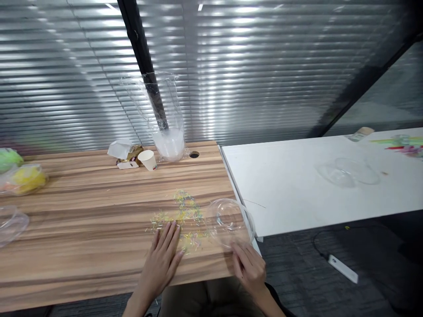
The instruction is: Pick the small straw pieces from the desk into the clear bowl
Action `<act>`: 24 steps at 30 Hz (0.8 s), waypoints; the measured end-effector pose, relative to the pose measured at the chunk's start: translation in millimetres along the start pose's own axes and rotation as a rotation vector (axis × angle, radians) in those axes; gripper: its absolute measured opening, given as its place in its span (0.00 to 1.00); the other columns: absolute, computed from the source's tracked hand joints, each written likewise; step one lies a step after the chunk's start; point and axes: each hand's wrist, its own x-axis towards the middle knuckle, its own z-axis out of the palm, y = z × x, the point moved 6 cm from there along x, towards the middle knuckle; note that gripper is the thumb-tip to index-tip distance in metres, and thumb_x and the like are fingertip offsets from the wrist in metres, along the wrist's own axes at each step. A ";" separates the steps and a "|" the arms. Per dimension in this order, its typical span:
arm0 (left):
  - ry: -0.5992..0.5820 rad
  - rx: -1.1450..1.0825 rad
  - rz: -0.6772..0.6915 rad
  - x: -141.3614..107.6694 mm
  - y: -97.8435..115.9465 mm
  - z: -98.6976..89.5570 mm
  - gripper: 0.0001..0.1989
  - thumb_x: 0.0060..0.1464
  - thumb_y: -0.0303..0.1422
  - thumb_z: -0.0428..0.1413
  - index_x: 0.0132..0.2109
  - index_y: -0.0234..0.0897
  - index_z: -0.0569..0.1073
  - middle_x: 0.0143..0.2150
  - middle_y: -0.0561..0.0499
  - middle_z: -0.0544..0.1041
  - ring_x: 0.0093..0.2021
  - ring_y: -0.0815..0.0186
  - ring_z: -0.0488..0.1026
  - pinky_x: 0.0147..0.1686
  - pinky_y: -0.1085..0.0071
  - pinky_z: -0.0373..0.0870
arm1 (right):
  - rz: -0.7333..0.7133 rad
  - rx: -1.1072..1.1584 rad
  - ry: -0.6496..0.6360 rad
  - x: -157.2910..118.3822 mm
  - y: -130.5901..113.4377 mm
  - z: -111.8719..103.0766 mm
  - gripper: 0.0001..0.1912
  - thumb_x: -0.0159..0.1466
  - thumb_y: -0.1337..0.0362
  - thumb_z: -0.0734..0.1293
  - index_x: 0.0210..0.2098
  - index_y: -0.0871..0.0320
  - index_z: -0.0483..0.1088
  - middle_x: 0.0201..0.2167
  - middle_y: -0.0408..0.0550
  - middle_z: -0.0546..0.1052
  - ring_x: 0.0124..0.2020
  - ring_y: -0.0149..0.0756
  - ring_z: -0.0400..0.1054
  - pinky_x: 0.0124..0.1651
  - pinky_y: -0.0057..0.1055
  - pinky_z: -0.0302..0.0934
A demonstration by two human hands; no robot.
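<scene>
– How much room do we have?

– To our left, the wooden table (pixel 82 253) runs on from our left hand (pixel 161 259) towards the plastic tubs (pixel 26 178). On our right it's tight: the bowl (pixel 214 231) reaches the table's side edge, with the white table (pixel 284 176) just beyond. The front edge lies close below both hands.

– And our hands?

– Well apart. Our left lies flat, fingertips at the scattered bits (pixel 189 214); our right hand (pixel 250 267) pinches the bowl's near rim.

– How do bowl and bits look?

– The bowl is round, see-through and shiny; we can't tell whether it sits level. The bits are short, thin, mostly yellow with some bluish and pink, strewn loosely left of the bowl.
</scene>
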 end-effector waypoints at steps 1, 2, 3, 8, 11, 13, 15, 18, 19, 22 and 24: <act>-0.004 -0.004 0.002 -1.4 -2.7 -0.6 0.30 0.63 0.39 0.46 0.68 0.36 0.48 0.68 0.43 0.56 0.69 0.58 0.47 0.66 0.57 0.42 | -0.003 -0.002 0.000 -0.9 0.3 0.5 0.14 0.63 0.77 0.60 0.45 0.62 0.71 0.29 0.49 0.77 0.31 0.35 0.72 0.36 0.30 0.66; -0.004 -0.009 0.002 -2.5 -6.0 -1.7 0.30 0.63 0.39 0.45 0.68 0.37 0.48 0.68 0.44 0.56 0.69 0.58 0.48 0.66 0.57 0.42 | -0.005 -0.008 0.001 -1.8 0.7 0.9 0.14 0.63 0.77 0.60 0.45 0.62 0.71 0.29 0.49 0.77 0.31 0.35 0.73 0.36 0.30 0.67; -0.004 -0.012 -0.001 -3.1 -9.8 -3.0 0.30 0.63 0.39 0.45 0.68 0.37 0.49 0.68 0.44 0.56 0.69 0.58 0.48 0.66 0.56 0.42 | -0.005 -0.015 0.002 -2.5 1.1 1.3 0.14 0.63 0.76 0.60 0.46 0.62 0.71 0.29 0.50 0.78 0.31 0.35 0.73 0.36 0.30 0.67; -0.017 -0.002 -0.028 2.2 -24.5 -5.8 0.31 0.63 0.42 0.45 0.68 0.37 0.48 0.68 0.42 0.54 0.69 0.55 0.47 0.66 0.53 0.41 | 0.004 -0.028 0.000 -2.7 1.4 1.1 0.15 0.62 0.76 0.61 0.46 0.60 0.71 0.27 0.48 0.77 0.28 0.34 0.72 0.34 0.30 0.66; -0.026 -0.018 -0.006 16.9 -20.0 -4.3 0.32 0.63 0.42 0.45 0.69 0.37 0.45 0.69 0.42 0.53 0.69 0.56 0.47 0.65 0.53 0.42 | 0.001 -0.016 -0.003 -0.7 0.4 0.2 0.14 0.62 0.77 0.61 0.45 0.61 0.71 0.27 0.48 0.77 0.29 0.35 0.73 0.35 0.30 0.67; -0.033 -0.046 0.022 29.7 -13.2 -2.8 0.32 0.64 0.42 0.44 0.69 0.37 0.43 0.69 0.42 0.53 0.69 0.57 0.47 0.65 0.53 0.43 | 0.001 -0.019 -0.003 0.5 0.1 -0.5 0.14 0.62 0.76 0.61 0.45 0.61 0.71 0.27 0.48 0.77 0.29 0.35 0.73 0.35 0.31 0.67; -0.050 -0.074 0.048 41.0 -6.9 -0.7 0.32 0.64 0.42 0.43 0.69 0.37 0.42 0.69 0.42 0.52 0.69 0.58 0.47 0.65 0.54 0.44 | -0.002 -0.029 0.004 1.4 -0.2 -1.3 0.14 0.63 0.76 0.61 0.45 0.61 0.72 0.27 0.48 0.77 0.28 0.35 0.72 0.34 0.31 0.67; -0.055 -0.084 0.080 49.2 -2.9 1.7 0.33 0.64 0.44 0.43 0.69 0.36 0.42 0.69 0.42 0.53 0.69 0.58 0.47 0.65 0.56 0.45 | -0.012 -0.030 0.014 1.9 -0.8 -1.7 0.13 0.63 0.76 0.60 0.45 0.61 0.71 0.27 0.48 0.77 0.27 0.35 0.72 0.33 0.30 0.66; -0.052 -0.076 0.087 49.2 -3.5 2.2 0.33 0.64 0.44 0.44 0.69 0.35 0.43 0.69 0.42 0.53 0.69 0.59 0.47 0.65 0.56 0.45 | -0.012 -0.029 0.015 1.9 -0.8 -1.5 0.13 0.64 0.76 0.60 0.44 0.62 0.71 0.27 0.48 0.77 0.27 0.35 0.72 0.32 0.30 0.66; -0.056 -0.030 0.088 43.2 -9.3 3.5 0.33 0.64 0.43 0.44 0.69 0.34 0.44 0.69 0.42 0.53 0.69 0.58 0.47 0.65 0.56 0.42 | -0.012 -0.030 0.018 1.5 -0.8 -1.2 0.12 0.64 0.75 0.60 0.44 0.62 0.71 0.26 0.48 0.77 0.26 0.35 0.72 0.32 0.30 0.66; -0.069 -0.011 0.084 36.3 -13.8 2.6 0.32 0.64 0.42 0.45 0.69 0.35 0.45 0.69 0.43 0.54 0.69 0.58 0.47 0.66 0.56 0.42 | -0.010 -0.020 0.018 1.2 -0.5 -1.3 0.13 0.63 0.76 0.60 0.45 0.62 0.71 0.26 0.48 0.77 0.27 0.35 0.72 0.32 0.31 0.66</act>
